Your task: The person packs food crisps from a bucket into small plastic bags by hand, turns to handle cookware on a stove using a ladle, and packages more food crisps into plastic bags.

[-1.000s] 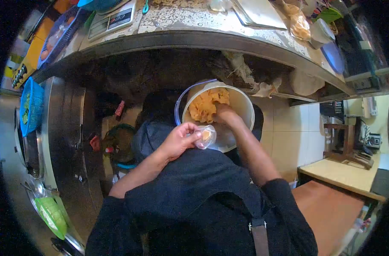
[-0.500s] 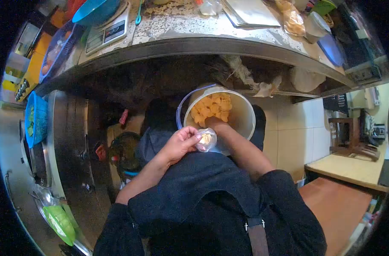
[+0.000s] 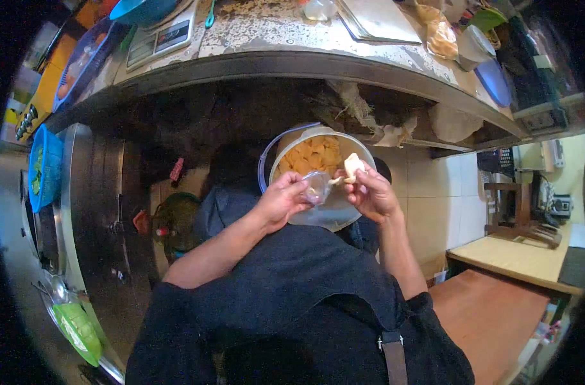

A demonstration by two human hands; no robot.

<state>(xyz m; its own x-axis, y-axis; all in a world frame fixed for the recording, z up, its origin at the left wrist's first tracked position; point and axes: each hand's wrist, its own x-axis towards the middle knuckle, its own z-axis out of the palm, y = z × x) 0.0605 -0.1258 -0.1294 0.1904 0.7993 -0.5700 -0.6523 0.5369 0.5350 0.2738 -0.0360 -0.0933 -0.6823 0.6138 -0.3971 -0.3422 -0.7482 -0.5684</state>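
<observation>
A whitish bucket (image 3: 328,217) with a purple handle stands between my knees, tilted toward me. Many yellow-orange, chip-like pieces (image 3: 310,156) lie inside it. Over its near left rim, my left hand (image 3: 279,204) is closed on a small clear plastic bag (image 3: 316,185); its contents are hard to make out. My right hand (image 3: 374,194) is over the bucket's right side, its thumb and fingers pinching a pale chip-like piece (image 3: 353,165). A thin pale bit stretches between that hand and the bag's mouth.
A worn worktop (image 3: 260,32) runs across the front, bearing a scale (image 3: 161,46), papers (image 3: 379,20) and a wrapped packet (image 3: 441,40). To the left are a blue basket (image 3: 47,168) and a green packet (image 3: 78,333). An orange-brown board (image 3: 485,314) lies at right.
My right hand has come up out of the bucket with a pale piece in its fingers. The left hand and the bag have shifted slightly upward, and the bag's mouth now faces the right hand.
</observation>
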